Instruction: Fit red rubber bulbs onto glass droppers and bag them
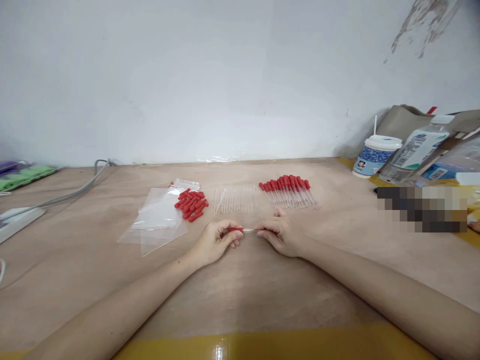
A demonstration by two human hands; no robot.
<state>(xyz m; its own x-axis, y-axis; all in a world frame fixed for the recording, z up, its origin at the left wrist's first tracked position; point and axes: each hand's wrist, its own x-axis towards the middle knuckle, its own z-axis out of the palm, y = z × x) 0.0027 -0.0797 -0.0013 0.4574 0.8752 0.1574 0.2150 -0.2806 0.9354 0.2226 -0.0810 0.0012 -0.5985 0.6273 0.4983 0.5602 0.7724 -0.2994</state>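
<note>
Your left hand (pixel 219 242) pinches a red bulb (pixel 235 230), partly hidden in that grip; your right hand (pixel 280 236) holds the clear tube (pixel 248 230) between both hands, its right end concealed. Beyond, loose tubes (pixel 237 199) look faint.

The rubber-like bulbs (pixel 192 205) are showing a smooth matt finish, the clear tubes (pixel 237 199) and plastic bags (pixel 159 210) are looking glossy, and the worktop (pixel 240 295) is appearing wood-like and matt.
</note>
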